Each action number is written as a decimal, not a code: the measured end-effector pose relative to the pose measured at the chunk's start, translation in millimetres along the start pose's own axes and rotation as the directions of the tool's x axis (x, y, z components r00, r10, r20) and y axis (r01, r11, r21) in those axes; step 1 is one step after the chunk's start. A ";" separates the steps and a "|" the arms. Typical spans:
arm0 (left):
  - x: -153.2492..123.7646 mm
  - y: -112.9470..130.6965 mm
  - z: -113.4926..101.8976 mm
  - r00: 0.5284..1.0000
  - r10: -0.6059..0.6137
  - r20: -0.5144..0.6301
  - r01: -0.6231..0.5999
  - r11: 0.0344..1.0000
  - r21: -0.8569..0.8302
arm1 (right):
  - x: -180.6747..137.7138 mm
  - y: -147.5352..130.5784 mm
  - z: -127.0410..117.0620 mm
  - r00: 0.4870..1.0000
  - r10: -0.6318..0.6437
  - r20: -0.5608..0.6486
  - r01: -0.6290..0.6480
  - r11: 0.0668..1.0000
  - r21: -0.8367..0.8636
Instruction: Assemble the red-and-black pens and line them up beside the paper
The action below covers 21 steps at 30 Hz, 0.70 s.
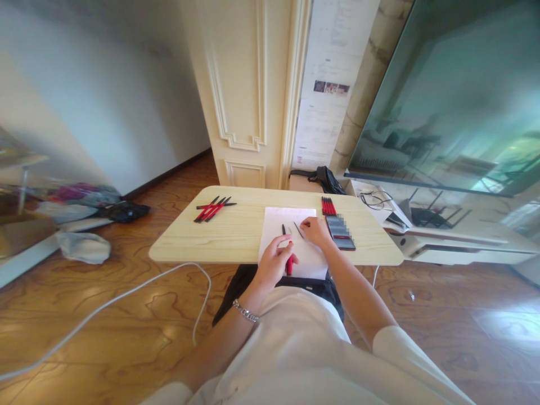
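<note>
My left hand [274, 261] is closed around a red pen [289, 263] and holds it over a white sheet of paper [291, 216] on a light wooden table [219, 236]. My right hand [315, 229] rests on the paper with its fingers pinched on a thin dark pen refill [298, 230]. A short dark pen part [284, 229] lies on the paper between my hands. Several red pens [214, 208] lie loose at the table's far left. A row of red pens [328, 206] and a dark pen box [340, 232] lie just right of my right hand.
A white cable [126, 292] runs across the wooden floor at left. A white TV stand [442, 236] with a router and cables and a large screen [455, 95] stand to the right. A black bag [327, 179] lies behind the table. Clothes lie on the floor at far left.
</note>
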<state>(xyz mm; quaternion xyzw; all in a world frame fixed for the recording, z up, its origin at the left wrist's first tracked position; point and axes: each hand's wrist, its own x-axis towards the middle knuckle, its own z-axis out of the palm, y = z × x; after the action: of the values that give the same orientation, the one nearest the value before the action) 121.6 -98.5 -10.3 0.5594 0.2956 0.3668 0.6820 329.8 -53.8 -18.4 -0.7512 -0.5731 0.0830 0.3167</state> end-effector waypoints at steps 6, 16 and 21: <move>2.8 -0.4 -0.9 0.999 0.027 -0.033 -0.027 1.000 0.003 | -3.0 -4.5 3.8 1.000 0.008 0.008 -0.008 0.999 -0.032; 20.9 0.1 0.3 0.964 0.129 -0.234 -0.137 0.990 -0.019 | -62.4 -29.9 -19.8 0.995 -0.087 -0.059 0.103 0.912 0.397; 24.7 -0.7 6.8 0.947 0.142 -0.287 -0.160 0.986 -0.040 | -92.5 -43.4 -13.7 0.994 -0.106 0.030 0.068 0.805 0.590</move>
<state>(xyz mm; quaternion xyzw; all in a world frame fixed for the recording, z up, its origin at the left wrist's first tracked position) 141.0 -81.8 -9.5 0.5006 0.3349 0.5031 0.6198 270.9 -137.3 -4.9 -0.5865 -0.5627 0.2645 0.5190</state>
